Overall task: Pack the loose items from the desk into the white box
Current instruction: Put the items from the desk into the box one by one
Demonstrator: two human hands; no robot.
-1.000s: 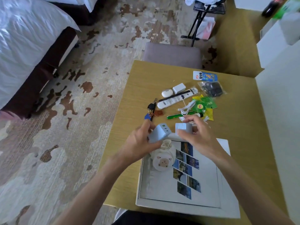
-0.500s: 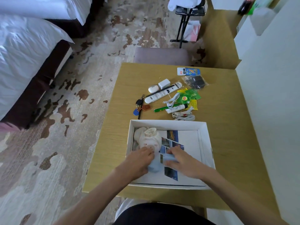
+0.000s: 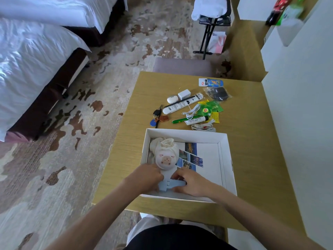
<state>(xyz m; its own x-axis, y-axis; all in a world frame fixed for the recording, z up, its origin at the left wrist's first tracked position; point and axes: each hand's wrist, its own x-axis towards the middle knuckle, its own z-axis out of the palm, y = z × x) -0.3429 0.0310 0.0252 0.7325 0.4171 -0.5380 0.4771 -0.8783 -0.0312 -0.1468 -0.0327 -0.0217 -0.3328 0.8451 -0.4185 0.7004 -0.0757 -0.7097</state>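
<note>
Wooden desk [image 3: 137,112] bears white box [image 3: 228,159], remote [image 3: 182,105], keys [image 3: 156,112].

My desk [image 3: 144,98] looks like matt wood-grain laminate; the white box [image 3: 227,159] is smooth card (printed paper lies inside), the pig-faced roll [image 3: 166,156] soft cloth, the pale blue chargers [image 3: 171,184] matt plastic, the tea sachets [image 3: 210,110] glossy

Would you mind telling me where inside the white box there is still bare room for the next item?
The right half of the white box is bare, between the photo strip and the right wall. The left side is crowded: pig plush at the far left, and near it the left hand and right hand on the blue charger.
</note>
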